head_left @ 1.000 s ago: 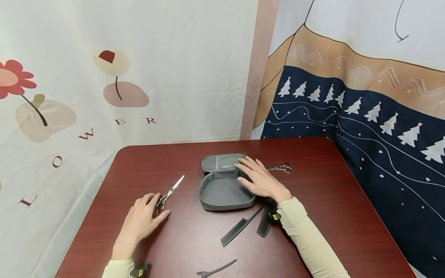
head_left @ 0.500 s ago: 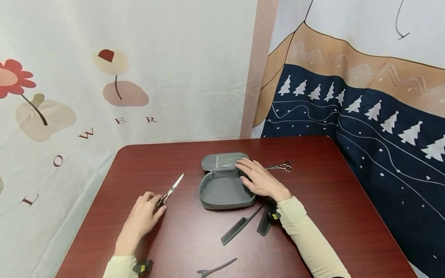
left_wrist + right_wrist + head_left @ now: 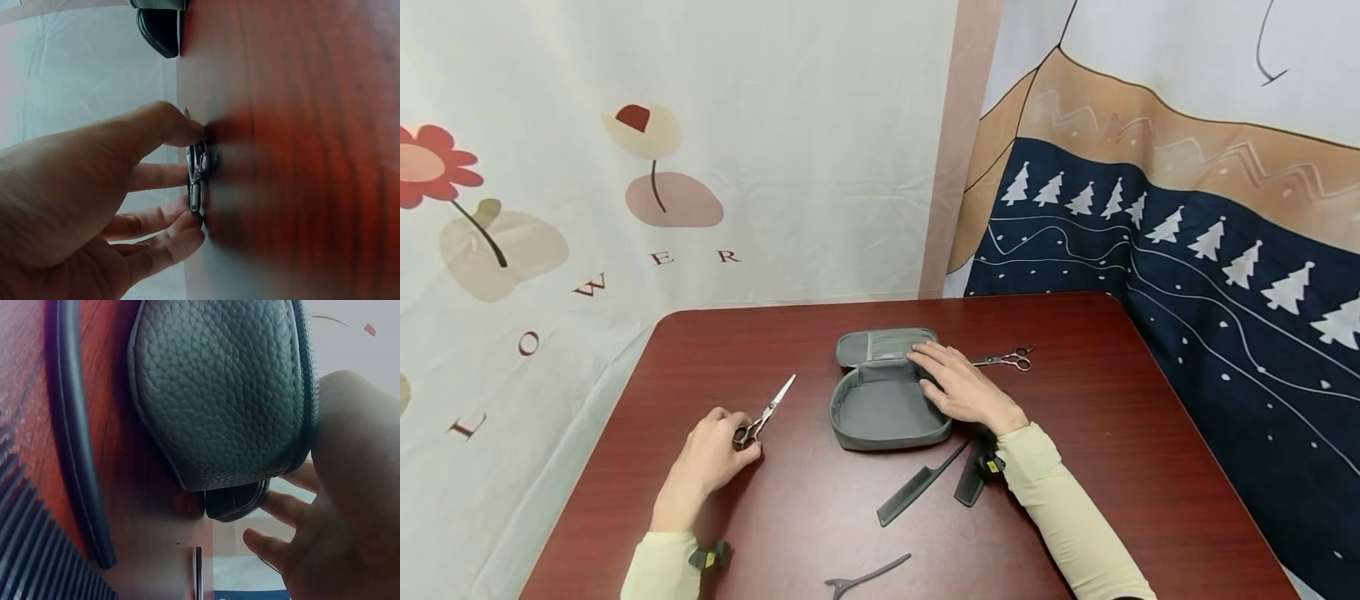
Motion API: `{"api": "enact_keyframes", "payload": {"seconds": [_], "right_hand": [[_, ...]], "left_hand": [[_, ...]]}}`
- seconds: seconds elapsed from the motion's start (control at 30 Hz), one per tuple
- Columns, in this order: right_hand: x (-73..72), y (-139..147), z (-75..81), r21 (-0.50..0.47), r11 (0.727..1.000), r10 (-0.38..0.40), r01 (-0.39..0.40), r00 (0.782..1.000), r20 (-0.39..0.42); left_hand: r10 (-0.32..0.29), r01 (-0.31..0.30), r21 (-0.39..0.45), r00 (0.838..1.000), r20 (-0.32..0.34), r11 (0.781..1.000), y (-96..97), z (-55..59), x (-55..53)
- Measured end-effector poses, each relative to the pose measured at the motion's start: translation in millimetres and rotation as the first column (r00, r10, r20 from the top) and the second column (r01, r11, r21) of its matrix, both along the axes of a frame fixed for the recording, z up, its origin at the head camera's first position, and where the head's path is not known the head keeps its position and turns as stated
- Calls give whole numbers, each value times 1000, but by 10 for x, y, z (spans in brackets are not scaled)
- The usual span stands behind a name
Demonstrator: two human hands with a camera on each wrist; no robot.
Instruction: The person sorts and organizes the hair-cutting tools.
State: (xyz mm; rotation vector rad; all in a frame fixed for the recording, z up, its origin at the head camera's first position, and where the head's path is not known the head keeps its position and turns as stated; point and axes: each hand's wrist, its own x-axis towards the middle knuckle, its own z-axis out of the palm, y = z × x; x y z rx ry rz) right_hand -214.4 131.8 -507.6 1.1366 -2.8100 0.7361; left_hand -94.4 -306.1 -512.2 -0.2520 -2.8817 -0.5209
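Note:
My left hand pinches the finger loops of silver hair scissors, thumb on one side and fingers on the other. The blades point away, toward the back of the table. In the left wrist view the scissors lie close to the tabletop. A grey zip case stands unzipped, its lid folded back and its inside bare. My right hand rests on the case's right side near the hinge, fingers extended toward the lid. In the right wrist view, the thumb lies along the case's zipped rim.
A second pair of scissors lies behind my right hand, its blades partly hidden. A tail comb and another dark comb lie before the case, the latter partly under my right wrist. A grey hair clip lies at the front.
My left fingers and thumb have closed in on the scissors' loops, and that hand has moved slightly away from me. The right hand has stayed on the case.

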Motion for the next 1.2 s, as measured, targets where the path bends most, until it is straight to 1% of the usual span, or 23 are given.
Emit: {"api": "enact_keyframes", "payload": {"seconds": [0.1, 0.2, 0.33, 0.5, 0.9, 1.2], "right_hand": [[0, -1, 2, -4, 1000, -1, 1, 1000, 4], [1, -4, 3, -6, 1000, -3, 3, 1000, 10], [7, -4, 6, -6, 1000, -7, 7, 1000, 21], [11, 2, 2, -6, 1000, -2, 2, 1000, 16], [-1, 4, -1, -6, 1000, 4, -4, 1000, -2], [11, 11, 12, 2, 1000, 4, -4, 1000, 1]], "left_hand": [[37, -36, -18, 998, 59, 999, 41, 85, -8], [53, -50, -37, 995, 79, 998, 60, 119, -20], [49, -44, -63, 996, 69, 997, 53, 102, -41], [57, -52, -82, 996, 61, 995, 63, 86, -32], [63, -59, -91, 997, 41, 994, 74, 59, -38], [69, -67, -95, 997, 16, 993, 67, 47, -25]]}}
